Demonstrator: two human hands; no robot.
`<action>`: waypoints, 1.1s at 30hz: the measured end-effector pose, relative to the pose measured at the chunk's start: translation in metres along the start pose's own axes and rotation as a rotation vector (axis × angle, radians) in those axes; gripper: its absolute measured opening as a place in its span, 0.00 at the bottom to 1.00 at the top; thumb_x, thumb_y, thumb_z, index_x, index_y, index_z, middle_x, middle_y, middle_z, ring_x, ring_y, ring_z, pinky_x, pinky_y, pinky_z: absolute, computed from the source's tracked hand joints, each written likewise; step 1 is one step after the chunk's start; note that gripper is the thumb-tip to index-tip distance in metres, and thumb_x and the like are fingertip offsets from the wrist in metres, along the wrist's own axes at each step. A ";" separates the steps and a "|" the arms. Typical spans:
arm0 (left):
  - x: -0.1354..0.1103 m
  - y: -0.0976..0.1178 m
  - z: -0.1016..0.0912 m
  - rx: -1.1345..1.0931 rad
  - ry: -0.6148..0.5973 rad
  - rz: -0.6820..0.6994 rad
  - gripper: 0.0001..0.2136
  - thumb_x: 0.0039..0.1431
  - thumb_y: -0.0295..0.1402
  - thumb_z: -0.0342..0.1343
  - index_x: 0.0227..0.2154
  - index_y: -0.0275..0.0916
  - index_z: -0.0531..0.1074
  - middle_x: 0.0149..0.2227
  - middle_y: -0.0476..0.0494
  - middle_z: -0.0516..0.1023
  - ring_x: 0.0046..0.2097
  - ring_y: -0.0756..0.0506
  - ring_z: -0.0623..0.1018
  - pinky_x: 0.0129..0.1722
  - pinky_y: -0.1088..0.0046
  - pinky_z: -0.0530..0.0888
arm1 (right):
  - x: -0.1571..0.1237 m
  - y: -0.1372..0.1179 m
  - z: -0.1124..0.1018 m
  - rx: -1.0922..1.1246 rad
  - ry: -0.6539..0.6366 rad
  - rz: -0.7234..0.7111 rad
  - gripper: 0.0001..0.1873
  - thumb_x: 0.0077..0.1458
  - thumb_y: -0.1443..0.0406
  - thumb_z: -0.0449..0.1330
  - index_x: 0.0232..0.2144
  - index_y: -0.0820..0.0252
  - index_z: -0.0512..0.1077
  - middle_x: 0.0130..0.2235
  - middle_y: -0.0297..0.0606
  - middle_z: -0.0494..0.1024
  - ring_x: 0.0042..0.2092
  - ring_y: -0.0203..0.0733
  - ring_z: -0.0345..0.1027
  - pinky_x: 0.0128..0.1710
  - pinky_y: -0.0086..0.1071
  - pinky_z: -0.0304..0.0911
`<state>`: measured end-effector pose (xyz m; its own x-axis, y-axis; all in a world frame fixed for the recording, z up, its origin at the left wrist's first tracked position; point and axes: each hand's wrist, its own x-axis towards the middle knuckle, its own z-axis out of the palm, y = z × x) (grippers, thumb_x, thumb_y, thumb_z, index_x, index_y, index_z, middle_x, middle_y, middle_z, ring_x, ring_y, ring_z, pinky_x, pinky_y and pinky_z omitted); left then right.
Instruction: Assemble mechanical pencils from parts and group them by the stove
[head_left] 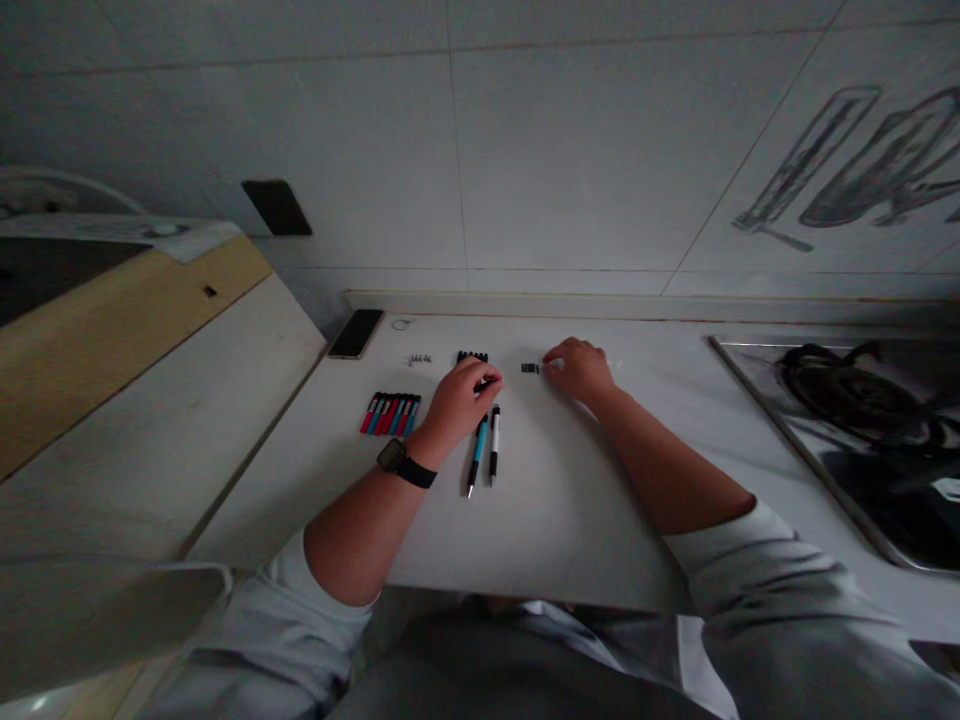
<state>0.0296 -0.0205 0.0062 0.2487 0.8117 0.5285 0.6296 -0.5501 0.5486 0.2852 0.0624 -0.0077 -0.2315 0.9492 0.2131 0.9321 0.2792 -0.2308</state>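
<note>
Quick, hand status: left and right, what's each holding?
Left hand: fingers curled over a black pen part; grip cannot be told.
Right hand: fingers curled on the counter beside small black parts; holding cannot be told.

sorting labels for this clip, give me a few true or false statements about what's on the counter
1. A black watch sits on the wrist of the left hand. True.
2. Two pens lie side by side on the counter, just nearer the person than the left hand. True.
3. The phone lies on the stove. False: it lies at the counter's far left corner; the stove is on the right.
4. The right hand holds the red and blue barrels. False: it rests beside small black pieces; the barrels lie in a row left of the left hand, untouched.
</note>
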 end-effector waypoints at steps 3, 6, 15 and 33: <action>0.000 -0.001 0.000 0.001 0.014 0.007 0.01 0.66 0.28 0.61 0.37 0.40 0.76 0.39 0.46 0.77 0.42 0.46 0.78 0.45 0.68 0.75 | -0.004 -0.003 -0.003 -0.018 -0.035 -0.007 0.14 0.60 0.58 0.63 0.45 0.51 0.84 0.51 0.45 0.80 0.53 0.55 0.70 0.53 0.44 0.60; 0.000 -0.001 0.000 0.003 0.018 0.013 0.01 0.66 0.28 0.62 0.37 0.40 0.76 0.39 0.46 0.77 0.42 0.46 0.77 0.45 0.69 0.75 | -0.005 -0.006 -0.003 -0.016 -0.040 -0.009 0.14 0.60 0.57 0.63 0.45 0.51 0.84 0.51 0.45 0.80 0.53 0.55 0.70 0.52 0.44 0.59; 0.000 -0.001 0.000 0.009 0.028 0.012 0.01 0.66 0.28 0.62 0.38 0.39 0.76 0.40 0.46 0.77 0.42 0.46 0.78 0.46 0.68 0.75 | -0.004 -0.008 0.003 -0.016 0.007 -0.034 0.12 0.62 0.59 0.62 0.43 0.53 0.84 0.49 0.46 0.81 0.51 0.54 0.71 0.50 0.43 0.59; 0.001 -0.003 0.002 -0.004 0.063 -0.001 0.07 0.63 0.25 0.64 0.41 0.40 0.75 0.40 0.46 0.78 0.43 0.46 0.78 0.46 0.68 0.75 | -0.004 -0.011 0.006 -0.020 -0.002 -0.067 0.12 0.62 0.59 0.62 0.45 0.52 0.83 0.50 0.46 0.80 0.52 0.55 0.70 0.51 0.44 0.57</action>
<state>0.0290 -0.0180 0.0037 0.2015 0.7982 0.5677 0.6265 -0.5506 0.5517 0.2743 0.0562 -0.0120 -0.2942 0.9286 0.2260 0.9198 0.3393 -0.1970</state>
